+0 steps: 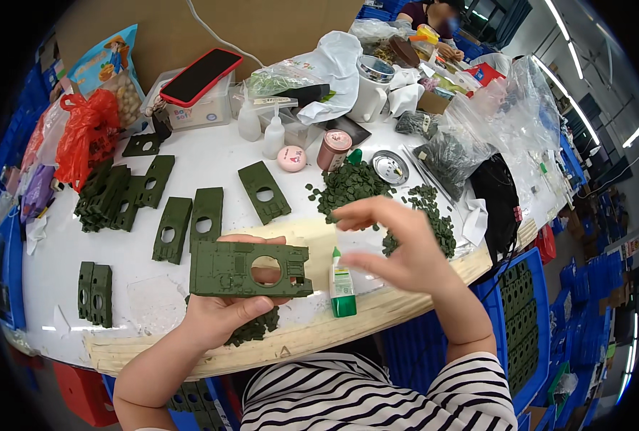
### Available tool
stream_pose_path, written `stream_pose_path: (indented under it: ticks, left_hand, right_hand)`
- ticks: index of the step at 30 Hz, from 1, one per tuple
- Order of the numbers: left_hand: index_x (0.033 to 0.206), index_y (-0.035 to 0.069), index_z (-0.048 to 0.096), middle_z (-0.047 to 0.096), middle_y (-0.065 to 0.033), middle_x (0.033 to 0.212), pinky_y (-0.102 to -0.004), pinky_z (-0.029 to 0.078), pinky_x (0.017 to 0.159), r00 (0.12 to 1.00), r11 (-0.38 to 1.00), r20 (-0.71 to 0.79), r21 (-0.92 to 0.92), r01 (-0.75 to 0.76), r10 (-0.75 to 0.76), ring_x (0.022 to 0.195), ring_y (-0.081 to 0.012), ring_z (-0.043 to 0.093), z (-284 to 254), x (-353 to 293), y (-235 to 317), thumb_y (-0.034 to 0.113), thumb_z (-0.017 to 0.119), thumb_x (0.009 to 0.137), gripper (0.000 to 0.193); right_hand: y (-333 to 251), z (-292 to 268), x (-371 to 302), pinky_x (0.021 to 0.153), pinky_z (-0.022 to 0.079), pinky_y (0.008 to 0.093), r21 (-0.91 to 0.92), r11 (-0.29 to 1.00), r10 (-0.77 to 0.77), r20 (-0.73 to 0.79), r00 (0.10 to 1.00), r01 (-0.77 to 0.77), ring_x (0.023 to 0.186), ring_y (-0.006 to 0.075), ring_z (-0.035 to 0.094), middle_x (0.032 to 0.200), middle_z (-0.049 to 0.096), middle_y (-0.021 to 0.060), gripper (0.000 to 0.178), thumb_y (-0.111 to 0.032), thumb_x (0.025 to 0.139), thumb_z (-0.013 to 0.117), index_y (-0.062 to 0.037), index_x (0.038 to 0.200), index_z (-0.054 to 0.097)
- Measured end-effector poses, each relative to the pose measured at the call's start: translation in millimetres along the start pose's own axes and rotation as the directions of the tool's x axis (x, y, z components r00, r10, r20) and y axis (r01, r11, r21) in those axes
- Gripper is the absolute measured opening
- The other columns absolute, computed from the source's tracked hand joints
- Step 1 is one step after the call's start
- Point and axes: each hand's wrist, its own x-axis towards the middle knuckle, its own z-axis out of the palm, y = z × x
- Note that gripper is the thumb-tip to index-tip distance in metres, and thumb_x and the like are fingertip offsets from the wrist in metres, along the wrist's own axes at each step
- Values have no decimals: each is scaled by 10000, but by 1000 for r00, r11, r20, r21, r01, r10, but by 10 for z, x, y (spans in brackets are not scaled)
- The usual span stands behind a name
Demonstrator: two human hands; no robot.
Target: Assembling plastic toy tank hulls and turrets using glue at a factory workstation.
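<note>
The left hand point(215, 316) holds a green hull point(222, 271); the right hand point(409, 248) is spread wide, a bottle point(342, 287) between them — right of that grip, a clear bag point(448, 158) contains dark pieces, a blue crate point(542, 309) more hulls point(522, 305).

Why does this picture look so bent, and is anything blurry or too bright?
In the head view, a wide fisheye lens bends straight edges, such as the wooden table edge, and the corners go black; also there, the right hand is blurred, probably by motion, while the green part in the left hand looks sharper; the ceiling lights glare white.
</note>
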Motion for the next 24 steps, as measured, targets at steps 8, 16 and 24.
stream_pose_path:
  ticks: [8, 16, 24]
  left_hand:
    - [1355, 104, 362, 454, -165, 1427, -418, 588, 881, 996, 991, -17, 106, 87, -85, 1184, -294, 582, -19, 16, -17, 188, 798, 790, 719]
    - [1366, 113, 373, 414, -139, 1466, -420, 565, 941, 993, 990, 0, 70, 120, -120, 1247, -273, 531, -20, 59, 40, 14, 736, 801, 679]
    - [1392, 116, 351, 382, -148, 1488, -434, 550, 972, 994, 996, 73, -7, 87, -87, 1278, -281, 507, -35, 80, 10, -96, 656, 832, 672]
  right_hand:
    - [1057, -525, -125, 734, 543, 403, -748, 616, 317, -54, 947, -249, 762, 341, 686, 820, 697, 185, 115, -73, 823, 657, -24, 910, 715]
    - [1241, -368, -129, 699, 532, 451, -884, 439, 346, 2, 938, -160, 784, 370, 673, 779, 675, 200, 107, -9, 784, 591, -16, 853, 672]
    - [1205, -467, -169, 736, 533, 431, -730, 634, 301, -71, 951, -255, 774, 367, 668, 832, 690, 186, 133, 19, 757, 578, -10, 839, 678]
